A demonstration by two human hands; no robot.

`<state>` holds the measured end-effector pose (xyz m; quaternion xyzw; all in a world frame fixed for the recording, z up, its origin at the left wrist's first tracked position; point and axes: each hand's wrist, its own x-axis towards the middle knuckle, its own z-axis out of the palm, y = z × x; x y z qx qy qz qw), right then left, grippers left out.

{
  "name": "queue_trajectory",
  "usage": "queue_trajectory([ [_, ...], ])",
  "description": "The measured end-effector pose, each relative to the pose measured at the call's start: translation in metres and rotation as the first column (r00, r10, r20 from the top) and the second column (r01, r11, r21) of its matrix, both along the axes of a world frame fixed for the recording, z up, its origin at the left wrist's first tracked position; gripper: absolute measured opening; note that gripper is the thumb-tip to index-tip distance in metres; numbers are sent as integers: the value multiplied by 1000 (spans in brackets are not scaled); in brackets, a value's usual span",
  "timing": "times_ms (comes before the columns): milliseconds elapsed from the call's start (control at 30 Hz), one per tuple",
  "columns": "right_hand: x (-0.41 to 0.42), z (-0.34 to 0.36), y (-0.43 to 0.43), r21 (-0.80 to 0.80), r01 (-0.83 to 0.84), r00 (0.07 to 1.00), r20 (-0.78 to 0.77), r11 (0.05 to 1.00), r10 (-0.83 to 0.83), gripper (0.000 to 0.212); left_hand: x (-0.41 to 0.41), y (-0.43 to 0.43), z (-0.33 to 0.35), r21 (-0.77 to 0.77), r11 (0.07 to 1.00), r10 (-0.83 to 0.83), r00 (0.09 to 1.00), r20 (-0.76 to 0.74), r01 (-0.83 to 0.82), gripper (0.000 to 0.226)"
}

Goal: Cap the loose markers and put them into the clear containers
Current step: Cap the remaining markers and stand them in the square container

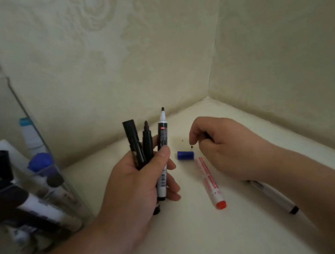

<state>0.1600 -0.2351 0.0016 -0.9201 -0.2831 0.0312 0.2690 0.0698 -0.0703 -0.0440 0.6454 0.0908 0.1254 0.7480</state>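
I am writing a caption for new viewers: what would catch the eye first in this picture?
The left hand grips three markers upright at the centre. Right of it, a blue cap and a red marker lie on the pale surface, beside the curled right hand.

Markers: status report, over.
Left hand grips three markers, two uncapped. Right hand curled beside blue cap, contents unclear. Red marker loose on table.

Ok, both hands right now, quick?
Left hand: grips three markers.
Right hand: fingers curled by the blue cap; hold unclear.
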Motion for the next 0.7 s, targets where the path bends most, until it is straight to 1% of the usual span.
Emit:
queue_trajectory([
  [33, 2, 3, 3, -144, -13, 999, 43, 989, 20, 14, -1, 0, 1, 22, 1000, -12, 1000, 3, 12, 26],
  [67, 3, 6, 7, -274, -11, 997, 76, 962, 33, 15, -2, 1, 1, 31, 999, -20, 1000, 6, 20, 30],
  [133, 6, 8, 16, -461, -12, 988, 129, 887, 80, 34, -2, 2, 0, 27, 999, -26, 1000, 6, 26, 35],
  [167, 9, 7, 21, -519, -15, 984, 142, 855, 103, 37, -2, 3, 0, 28, 999, -30, 1000, 2, 30, 36],
  [200, 11, 7, 26, -544, -23, 980, 152, 839, 126, 35, -2, 3, 0, 29, 999, -37, 999, -1, 37, 36],
  [300, 18, 3, 35, -535, -55, 977, 145, 843, 156, 23, -1, 4, 0, -10, 998, -60, 998, 4, 60, 32],
  [367, 19, 6, 32, -455, -76, 978, 142, 887, 156, 16, -1, 5, 0, 0, 996, -92, 996, -2, 92, 31],
  [400, 18, 10, 27, -382, -78, 979, 146, 921, 144, 13, -2, 6, 0, 18, 993, -115, 993, -4, 115, 31],
  [467, 19, 24, 11, -202, -40, 987, 143, 979, 70, 12, -3, 6, 1, 54, 985, -162, 987, -10, 162, 30],
  [533, 21, 36, -8, 36, 3, 996, 94, 999, -6, 12, -5, 7, 2, 70, 978, -195, 981, -25, 196, 30],
  [567, 21, 39, -15, 190, -6, 999, 53, 982, -4, 10, -5, 7, 3, 78, 974, -208, 977, -34, 210, 29],
  [633, 12, 41, -22, 472, -24, 998, -37, 881, 46, 8, -6, 4, 4, 99, 968, -225, 973, -54, 229, 29],
  [667, 5, 40, -23, 552, -29, 994, -70, 833, 81, 12, -7, 3, 4, 116, 967, -222, 973, -65, 228, 29],
  [700, -1, 38, -23, 593, -39, 988, -96, 804, 120, 16, -6, 1, 4, 144, 964, -212, 974, -79, 222, 28],
])
